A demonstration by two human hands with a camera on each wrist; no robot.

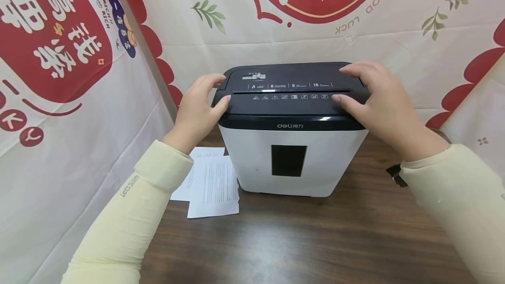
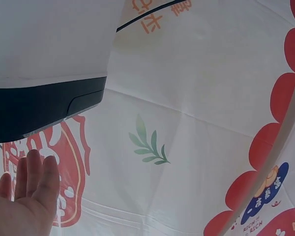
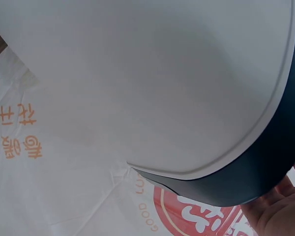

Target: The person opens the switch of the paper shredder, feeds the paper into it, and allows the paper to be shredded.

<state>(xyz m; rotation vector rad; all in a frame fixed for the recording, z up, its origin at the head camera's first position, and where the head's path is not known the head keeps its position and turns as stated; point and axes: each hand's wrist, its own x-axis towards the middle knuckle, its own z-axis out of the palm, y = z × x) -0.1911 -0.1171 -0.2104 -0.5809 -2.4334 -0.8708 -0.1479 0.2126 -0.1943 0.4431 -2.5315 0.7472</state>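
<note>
A deli paper shredder stands upright on the table, with a white bin, a dark front window and a black lid. The lid has a feed slot and a row of printed icons. My left hand is at the lid's left end, thumb and fingers spread apart. In the left wrist view, the fingers appear just off the lid's edge. Over the lid's right end is my right hand, its thumb above the icon row. Whether it presses on the lid I cannot tell. Neither hand visibly grips anything.
Printed paper sheets overlap on the table left of the shredder. The brown wooden table extends in front. White cloth with red prints hangs behind and at both sides. A small black object shows beside the right sleeve.
</note>
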